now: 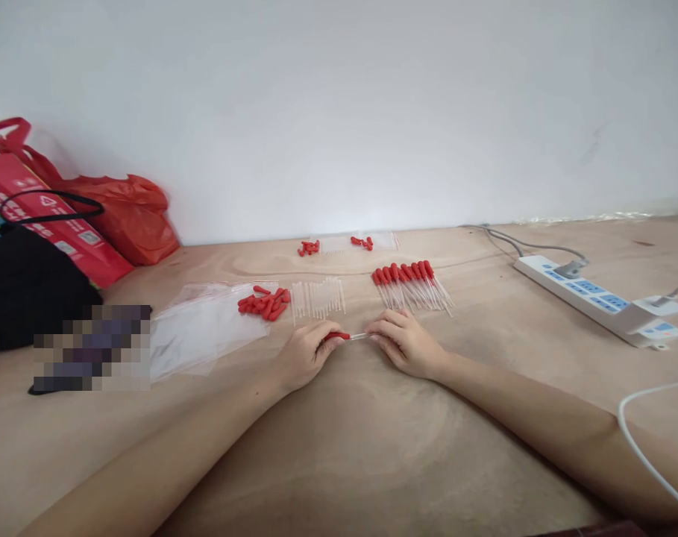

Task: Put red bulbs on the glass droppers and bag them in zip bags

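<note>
My left hand is closed on a red rubber dropper bulb. My right hand pinches a clear dropper tube, whose near end meets the bulb's mouth; how deep it sits inside cannot be made out. Behind my left hand lie a pile of loose red bulbs and a row of bare clear tubes. Beyond my right hand, several droppers with red bulbs on their tubes lie side by side, bulbs toward the wall.
Clear plastic bags lie flat at the left, beside a pixelated dark object. Red bags and a black item stand farther left. More bulbs lie near the wall. A power strip with cables is at right.
</note>
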`<action>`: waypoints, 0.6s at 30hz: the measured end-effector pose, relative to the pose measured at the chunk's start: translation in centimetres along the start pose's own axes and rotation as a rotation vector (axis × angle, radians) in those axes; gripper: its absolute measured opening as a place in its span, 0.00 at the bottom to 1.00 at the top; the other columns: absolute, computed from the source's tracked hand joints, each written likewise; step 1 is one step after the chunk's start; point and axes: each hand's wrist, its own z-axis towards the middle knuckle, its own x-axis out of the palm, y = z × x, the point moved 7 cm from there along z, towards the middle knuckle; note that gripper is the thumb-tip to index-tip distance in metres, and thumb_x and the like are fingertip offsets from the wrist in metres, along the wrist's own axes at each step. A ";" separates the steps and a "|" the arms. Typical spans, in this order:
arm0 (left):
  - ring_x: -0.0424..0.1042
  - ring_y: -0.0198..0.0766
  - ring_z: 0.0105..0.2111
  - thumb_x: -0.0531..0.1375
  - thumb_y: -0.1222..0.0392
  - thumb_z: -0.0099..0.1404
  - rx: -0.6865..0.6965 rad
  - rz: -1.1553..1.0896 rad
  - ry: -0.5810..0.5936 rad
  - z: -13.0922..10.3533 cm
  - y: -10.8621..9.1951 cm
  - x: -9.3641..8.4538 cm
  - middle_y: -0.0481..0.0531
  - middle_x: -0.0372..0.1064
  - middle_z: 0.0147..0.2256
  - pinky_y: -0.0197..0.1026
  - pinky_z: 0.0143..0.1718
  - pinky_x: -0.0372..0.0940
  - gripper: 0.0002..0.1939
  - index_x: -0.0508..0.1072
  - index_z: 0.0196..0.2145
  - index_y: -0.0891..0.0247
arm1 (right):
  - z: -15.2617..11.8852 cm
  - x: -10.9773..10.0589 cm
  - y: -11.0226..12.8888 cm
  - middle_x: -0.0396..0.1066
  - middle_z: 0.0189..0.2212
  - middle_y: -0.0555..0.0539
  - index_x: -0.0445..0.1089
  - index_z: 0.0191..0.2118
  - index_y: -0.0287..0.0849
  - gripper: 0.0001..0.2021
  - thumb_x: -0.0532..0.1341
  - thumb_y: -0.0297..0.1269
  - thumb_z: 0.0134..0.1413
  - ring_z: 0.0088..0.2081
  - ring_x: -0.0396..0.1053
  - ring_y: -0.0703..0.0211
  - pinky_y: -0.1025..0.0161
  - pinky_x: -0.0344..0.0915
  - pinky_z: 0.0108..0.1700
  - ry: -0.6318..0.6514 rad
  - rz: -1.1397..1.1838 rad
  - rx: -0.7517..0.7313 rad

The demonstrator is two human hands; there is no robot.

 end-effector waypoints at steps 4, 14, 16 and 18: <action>0.68 0.34 0.32 0.50 0.62 0.65 0.026 -0.040 0.006 0.1 -0.3 0.1 0.48 0.69 0.31 0.36 0.34 0.62 0.07 0.67 0.36 0.61 | 0.0 0.0 0.2 0.68 0.35 0.44 0.65 0.41 0.41 0.10 0.49 0.33 0.58 0.38 0.64 0.61 0.61 0.55 0.40 -0.004 0.011 -0.012; 0.67 0.32 0.27 0.52 0.61 0.63 0.076 -0.110 -0.014 0.0 -1.1 0.1 0.49 0.69 0.28 0.33 0.30 0.62 0.08 0.70 0.32 0.63 | 0.0 0.0 0.4 0.69 0.33 0.46 0.67 0.42 0.42 0.10 0.51 0.32 0.56 0.35 0.65 0.62 0.62 0.52 0.38 -0.049 0.037 -0.105; 0.67 0.32 0.26 0.53 0.62 0.62 0.075 -0.102 -0.025 0.0 -1.1 0.1 0.49 0.69 0.27 0.33 0.29 0.61 0.07 0.71 0.31 0.64 | 0.0 0.0 0.5 0.69 0.32 0.47 0.67 0.40 0.42 0.10 0.51 0.31 0.56 0.33 0.64 0.63 0.62 0.51 0.37 -0.065 0.026 -0.116; 0.67 0.31 0.26 0.53 0.62 0.62 0.070 -0.087 -0.033 -0.1 -1.0 0.1 0.48 0.69 0.27 0.33 0.29 0.61 0.07 0.71 0.31 0.64 | 0.1 0.0 0.7 0.69 0.30 0.47 0.68 0.39 0.41 0.09 0.51 0.30 0.55 0.32 0.64 0.63 0.62 0.50 0.36 -0.065 0.007 -0.122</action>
